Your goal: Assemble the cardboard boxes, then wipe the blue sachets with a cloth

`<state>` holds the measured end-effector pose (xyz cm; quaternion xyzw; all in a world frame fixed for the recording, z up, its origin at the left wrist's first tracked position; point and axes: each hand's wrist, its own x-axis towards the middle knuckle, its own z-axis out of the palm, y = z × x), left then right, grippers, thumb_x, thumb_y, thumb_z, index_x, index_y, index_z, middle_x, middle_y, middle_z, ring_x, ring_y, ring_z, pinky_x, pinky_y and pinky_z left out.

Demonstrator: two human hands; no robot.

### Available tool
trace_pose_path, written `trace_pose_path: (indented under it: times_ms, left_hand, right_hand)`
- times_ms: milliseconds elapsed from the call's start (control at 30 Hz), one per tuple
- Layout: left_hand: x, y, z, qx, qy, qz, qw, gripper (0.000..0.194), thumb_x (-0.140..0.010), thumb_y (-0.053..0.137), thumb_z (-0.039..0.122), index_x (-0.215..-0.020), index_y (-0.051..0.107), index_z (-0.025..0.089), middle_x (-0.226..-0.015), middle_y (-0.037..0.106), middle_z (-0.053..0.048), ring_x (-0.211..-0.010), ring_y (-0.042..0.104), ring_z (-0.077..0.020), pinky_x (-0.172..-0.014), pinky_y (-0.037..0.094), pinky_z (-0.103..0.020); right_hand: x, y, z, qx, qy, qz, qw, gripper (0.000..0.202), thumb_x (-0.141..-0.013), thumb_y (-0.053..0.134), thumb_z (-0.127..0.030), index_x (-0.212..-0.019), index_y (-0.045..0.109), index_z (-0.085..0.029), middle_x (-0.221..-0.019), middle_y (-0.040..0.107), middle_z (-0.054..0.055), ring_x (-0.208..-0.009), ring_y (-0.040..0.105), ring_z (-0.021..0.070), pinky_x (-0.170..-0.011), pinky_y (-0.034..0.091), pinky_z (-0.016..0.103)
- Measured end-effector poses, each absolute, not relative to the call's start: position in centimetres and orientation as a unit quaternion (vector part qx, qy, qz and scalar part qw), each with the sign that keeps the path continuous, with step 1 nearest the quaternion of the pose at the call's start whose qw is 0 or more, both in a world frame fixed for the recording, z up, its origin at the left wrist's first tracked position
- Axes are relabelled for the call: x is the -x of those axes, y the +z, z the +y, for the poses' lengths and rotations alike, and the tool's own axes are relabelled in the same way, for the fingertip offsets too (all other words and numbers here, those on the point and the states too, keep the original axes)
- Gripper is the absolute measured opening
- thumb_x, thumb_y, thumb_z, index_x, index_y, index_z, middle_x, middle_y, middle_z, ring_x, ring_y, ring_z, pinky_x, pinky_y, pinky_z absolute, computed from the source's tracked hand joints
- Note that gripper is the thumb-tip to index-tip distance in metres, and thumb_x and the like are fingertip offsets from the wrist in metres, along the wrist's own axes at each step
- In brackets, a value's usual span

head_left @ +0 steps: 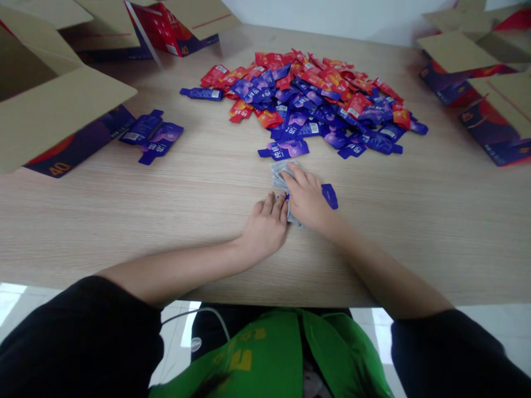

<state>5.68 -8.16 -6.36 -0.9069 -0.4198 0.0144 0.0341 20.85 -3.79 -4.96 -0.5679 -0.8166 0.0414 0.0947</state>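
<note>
My right hand (309,200) reaches over a greyish see-through plastic packet (279,176), with its thumb and forefinger closed at the packet's edge. My left hand (265,225) lies beside it, palm down, fingers extended and tips against a small blue edge. Another greyish packet (295,221) shows between and below the hands, mostly covered. From behind my right hand sticks out a blue bottle-shaped packet (330,196); the rest of it is hidden. Just beyond the hands lies a blue-purple packet (290,149) with white lettering.
A heap of red packets (332,80) and blue packets (298,119) spreads across the back of the wooden table (186,215). Two blue packets (161,141) lie at left by an open carton (83,138). More open cartons stand back left and at right (493,121).
</note>
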Motion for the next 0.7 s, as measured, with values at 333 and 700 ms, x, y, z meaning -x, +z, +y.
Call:
trace_pose_path:
  times_ms: [333, 700]
  left_hand:
    - [-5.8, -6.2, -8.2, 0.908, 0.026, -0.416, 0.042, 0.055, -0.098, 0.041, 0.014, -0.151, 0.046, 0.0, -0.158, 0.043, -0.021, -0.139, 0.049, -0.0429, -0.098, 0.049, -0.048]
    - [-6.1, -6.4, -8.5, 0.902, 0.026, -0.426, 0.058, 0.053, -0.097, 0.039, 0.01, -0.147, 0.049, -0.005, -0.155, 0.045, -0.027, -0.139, 0.049, -0.0422, -0.1, 0.049, -0.048]
  right_hand:
    - [-24.9, -6.1, -5.1, 0.629, -0.008, -0.773, 0.077, 0.057, -0.091, 0.039, -0.013, -0.147, 0.051, -0.011, -0.161, 0.041, 0.017, -0.124, 0.049, 0.0392, -0.098, 0.043, 0.056]
    - [-29.6, -7.4, -5.6, 0.608, 0.001, -0.79, 0.08, 0.06, -0.087, 0.041, -0.009, -0.146, 0.05, -0.005, -0.155, 0.044, 0.025, -0.138, 0.045, 0.0356, -0.108, 0.042, 0.053]
